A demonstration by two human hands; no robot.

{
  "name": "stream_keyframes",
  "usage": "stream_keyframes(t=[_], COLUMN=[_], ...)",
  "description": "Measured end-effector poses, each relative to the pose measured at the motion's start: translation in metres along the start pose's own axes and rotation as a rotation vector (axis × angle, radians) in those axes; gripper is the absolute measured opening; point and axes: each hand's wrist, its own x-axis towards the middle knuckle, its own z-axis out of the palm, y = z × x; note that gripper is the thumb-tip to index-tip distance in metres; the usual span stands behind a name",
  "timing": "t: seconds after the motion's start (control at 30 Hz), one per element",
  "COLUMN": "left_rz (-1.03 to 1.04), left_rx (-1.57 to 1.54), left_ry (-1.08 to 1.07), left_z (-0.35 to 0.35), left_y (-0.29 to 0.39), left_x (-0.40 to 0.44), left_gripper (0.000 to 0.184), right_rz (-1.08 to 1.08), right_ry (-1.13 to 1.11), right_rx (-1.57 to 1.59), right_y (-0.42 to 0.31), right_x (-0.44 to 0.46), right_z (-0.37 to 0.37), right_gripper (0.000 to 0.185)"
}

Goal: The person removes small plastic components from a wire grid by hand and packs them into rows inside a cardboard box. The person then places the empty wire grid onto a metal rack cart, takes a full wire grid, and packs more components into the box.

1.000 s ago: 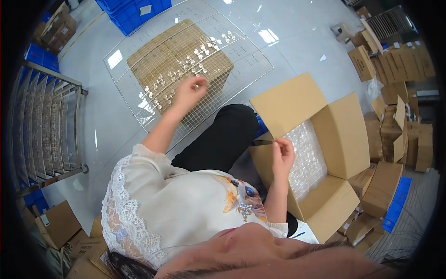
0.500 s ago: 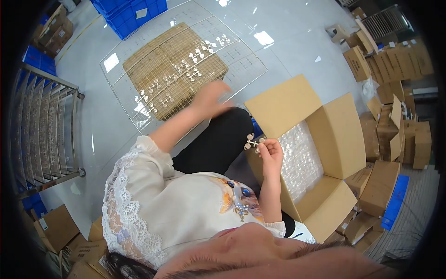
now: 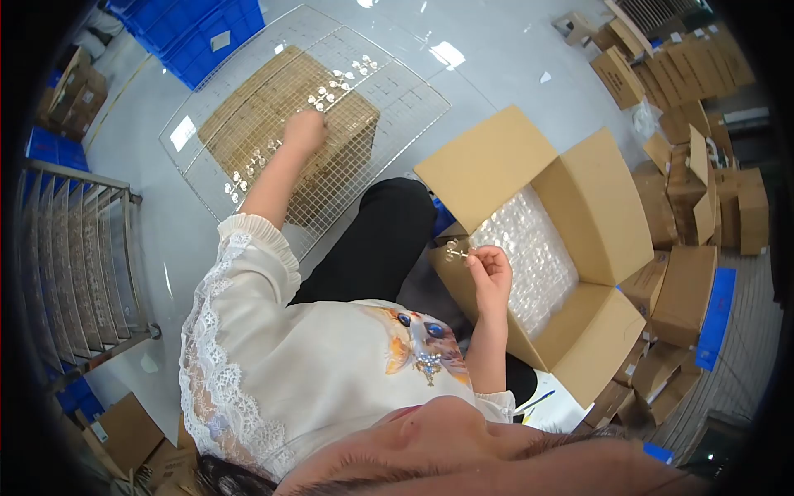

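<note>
My left hand (image 3: pixel 306 132) is over the wire mesh rack (image 3: pixel 405 124), its fingers curled and their tips hidden. Small clear pieces with round ends (image 3: pixel 321 100) lie in a row on the mesh on both sides of it. Under the rack stands a brown box (image 3: pixel 248 103). Near the left flap of an open carton (image 3: pixel 608 207), my right hand (image 3: pixel 492 264) pinches a clear branched piece (image 3: pixel 456 251) between thumb and fingers. Bubble wrap (image 3: pixel 529 256) shows inside the carton.
Blue crates (image 3: pixel 194 41) stand beyond the rack. A metal shelf rack (image 3: pixel 83 281) with mesh trays is at the left. Cardboard boxes (image 3: pixel 685 293) are piled at the right, and more boxes (image 3: pixel 124 434) sit at the lower left. My black-clad leg (image 3: pixel 364 240) lies between rack and carton.
My left hand first drew back toward my knee, then moved out over the rack again. The clear piece came into view in my right hand. The whole view has shifted somewhat.
</note>
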Motion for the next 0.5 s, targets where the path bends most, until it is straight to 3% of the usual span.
stream_keyframes(t=[0.1, 0.23, 0.3, 0.5], left_rz=[-0.077, -0.129, -0.002, 0.175], left_rx=[-0.030, -1.073, -1.433, -1.498], left_ry=[0.006, -0.036, -0.310, -0.707], left_z=[-0.014, -0.040, -0.047, -0.055], left_y=[0.012, 0.072, 0.122, 0.209], left_x=[-0.003, -0.052, -0.088, -0.147], left_gripper=[0.018, 0.025, 0.029, 0.026], right_rz=[-0.017, 0.002, -0.193, -0.250], right_ry=[0.002, -0.069, -0.155, -0.028], right_rx=[-0.055, -0.092, -0.113, -0.383], right_y=[-0.004, -0.024, -0.035, -0.075], right_x=[-0.003, -0.001, 0.006, 0.002], right_z=[-0.006, -0.004, 0.003, 0.001], right_gripper=[0.012, 0.010, 0.008, 0.006])
